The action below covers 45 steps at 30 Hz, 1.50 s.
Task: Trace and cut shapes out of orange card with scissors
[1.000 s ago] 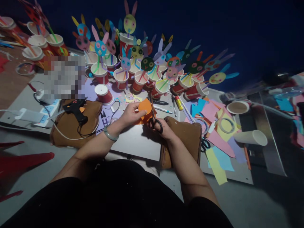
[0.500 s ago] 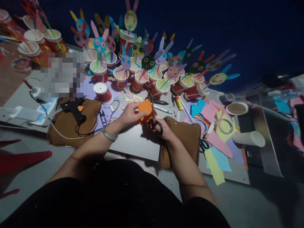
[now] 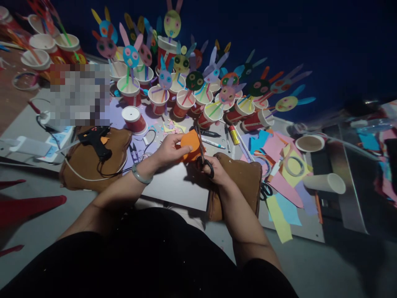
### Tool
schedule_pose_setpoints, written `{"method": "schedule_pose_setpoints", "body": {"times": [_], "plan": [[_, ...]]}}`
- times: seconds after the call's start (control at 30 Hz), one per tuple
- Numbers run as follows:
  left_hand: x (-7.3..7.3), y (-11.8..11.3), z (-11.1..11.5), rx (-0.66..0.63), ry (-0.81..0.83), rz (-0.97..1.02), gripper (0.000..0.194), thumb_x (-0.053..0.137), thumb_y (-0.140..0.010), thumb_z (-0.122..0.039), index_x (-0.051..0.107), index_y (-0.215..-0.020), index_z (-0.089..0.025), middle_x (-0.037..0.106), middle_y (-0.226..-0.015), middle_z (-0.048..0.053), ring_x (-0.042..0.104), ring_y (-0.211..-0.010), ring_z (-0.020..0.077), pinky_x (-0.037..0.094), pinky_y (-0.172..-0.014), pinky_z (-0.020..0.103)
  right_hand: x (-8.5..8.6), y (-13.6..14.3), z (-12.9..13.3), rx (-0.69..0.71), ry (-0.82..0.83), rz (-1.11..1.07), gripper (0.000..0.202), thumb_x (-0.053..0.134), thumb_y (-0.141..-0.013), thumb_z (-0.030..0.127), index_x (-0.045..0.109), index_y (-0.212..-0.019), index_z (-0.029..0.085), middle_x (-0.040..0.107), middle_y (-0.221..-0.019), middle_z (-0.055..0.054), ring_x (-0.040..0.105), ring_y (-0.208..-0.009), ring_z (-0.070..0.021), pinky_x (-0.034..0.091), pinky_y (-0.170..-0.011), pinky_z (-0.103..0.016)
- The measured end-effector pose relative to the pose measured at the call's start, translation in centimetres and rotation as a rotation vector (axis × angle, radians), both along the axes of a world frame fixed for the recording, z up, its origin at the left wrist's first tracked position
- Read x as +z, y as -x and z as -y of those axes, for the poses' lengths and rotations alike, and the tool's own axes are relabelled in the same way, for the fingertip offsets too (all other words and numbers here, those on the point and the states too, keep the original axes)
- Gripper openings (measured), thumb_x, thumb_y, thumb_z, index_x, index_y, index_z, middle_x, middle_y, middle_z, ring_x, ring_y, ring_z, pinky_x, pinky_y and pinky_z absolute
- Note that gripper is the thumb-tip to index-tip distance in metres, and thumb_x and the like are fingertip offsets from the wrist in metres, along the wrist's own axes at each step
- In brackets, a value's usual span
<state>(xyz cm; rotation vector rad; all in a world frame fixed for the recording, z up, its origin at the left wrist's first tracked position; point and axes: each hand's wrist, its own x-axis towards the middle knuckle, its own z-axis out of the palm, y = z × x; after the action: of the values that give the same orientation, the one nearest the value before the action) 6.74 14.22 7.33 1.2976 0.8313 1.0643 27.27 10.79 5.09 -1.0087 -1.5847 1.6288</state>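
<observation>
Pinched between the thumb and fingers of my left hand (image 3: 170, 150) is a piece of orange paper (image 3: 190, 142) with a rounded outline. My right hand (image 3: 217, 169) is closed on the handles of a pair of black-handled scissors (image 3: 207, 164). Their blades point away from me along the right edge of the paper; whether they touch it I cannot tell. Below both hands lies a white board (image 3: 176, 188). A brown cushion (image 3: 237, 182) lies under my right wrist, and another brown cushion (image 3: 93, 165) with a black glue gun (image 3: 96, 142) on it is at the left.
Several red paper cups (image 3: 182, 103) with paper rabbit heads on straws stand along the back. An upside-down cup (image 3: 134, 120), pens (image 3: 212, 142) and paper scraps (image 3: 175, 125) lie in front. Coloured paper (image 3: 281, 215), a tape roll (image 3: 294, 165) and another scissors (image 3: 266, 191) are at the right.
The scissors have shifted very slightly relative to the orange paper. My left hand keeps its pinch on the paper, and the view has moved a little.
</observation>
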Motion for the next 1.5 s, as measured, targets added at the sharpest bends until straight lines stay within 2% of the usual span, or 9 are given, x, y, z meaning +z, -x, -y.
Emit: {"method": "schedule_pose_setpoints", "body": {"times": [0.4, 0.77, 1.03, 1.27, 1.5], "plan": [[0.4, 0.6, -0.1, -0.009, -0.097, -0.079, 0.026, 0.069, -0.076, -0.039, 0.066, -0.074, -0.013, 0.062, -0.074, 0.003, 0.055, -0.069, 0.0123, 0.044, -0.062, 0.023, -0.1, -0.2, 0.2, -0.004, 0.025, 0.009, 0.06, 0.071, -0.07, 0.075, 0.053, -0.065, 0.017, 0.046, -0.06, 0.003, 0.035, -0.055, -0.0081, 0.029, -0.053, -0.027], [0.8, 0.8, 0.0, -0.011, -0.031, -0.032, 0.025, 0.072, -0.076, -0.038, 0.068, -0.081, -0.014, 0.066, -0.077, 0.002, 0.057, -0.07, 0.0123, 0.048, -0.067, 0.023, -0.9, -0.5, 0.4, -0.014, 0.06, -0.035, 0.058, 0.073, -0.07, 0.072, 0.055, -0.067, 0.017, 0.047, -0.062, 0.003, 0.037, -0.058, -0.009, 0.028, -0.054, -0.027], [0.5, 0.7, 0.1, -0.004, 0.002, 0.016, 0.022, 0.071, -0.076, -0.035, 0.068, -0.082, -0.014, 0.067, -0.078, 0.003, 0.058, -0.069, 0.012, 0.048, -0.065, 0.023, -0.3, -0.3, 0.3, -0.002, 0.058, -0.001, 0.06, 0.073, -0.068, 0.075, 0.053, -0.064, 0.018, 0.046, -0.059, 0.003, 0.035, -0.055, -0.0085, 0.027, -0.053, -0.026], [0.8, 0.9, -0.2, -0.052, -0.13, -0.085, 0.019, 0.069, -0.073, -0.033, 0.069, -0.074, -0.014, 0.064, -0.074, 0.002, 0.056, -0.068, 0.0129, 0.045, -0.064, 0.024, 0.2, -0.2, 0.3, -0.005, 0.027, 0.035, 0.062, 0.071, -0.068, 0.077, 0.052, -0.063, 0.018, 0.047, -0.059, 0.003, 0.037, -0.054, -0.0086, 0.029, -0.054, -0.027], [0.4, 1.0, -0.3, -0.058, -0.131, -0.083, 0.023, 0.072, -0.074, -0.037, 0.069, -0.076, -0.014, 0.065, -0.075, 0.004, 0.057, -0.069, 0.0138, 0.046, -0.065, 0.025, 0.0, -0.3, 0.2, 0.002, 0.037, 0.019, 0.061, 0.072, -0.068, 0.075, 0.051, -0.064, 0.018, 0.046, -0.059, 0.004, 0.035, -0.054, -0.0077, 0.029, -0.052, -0.026]]}}
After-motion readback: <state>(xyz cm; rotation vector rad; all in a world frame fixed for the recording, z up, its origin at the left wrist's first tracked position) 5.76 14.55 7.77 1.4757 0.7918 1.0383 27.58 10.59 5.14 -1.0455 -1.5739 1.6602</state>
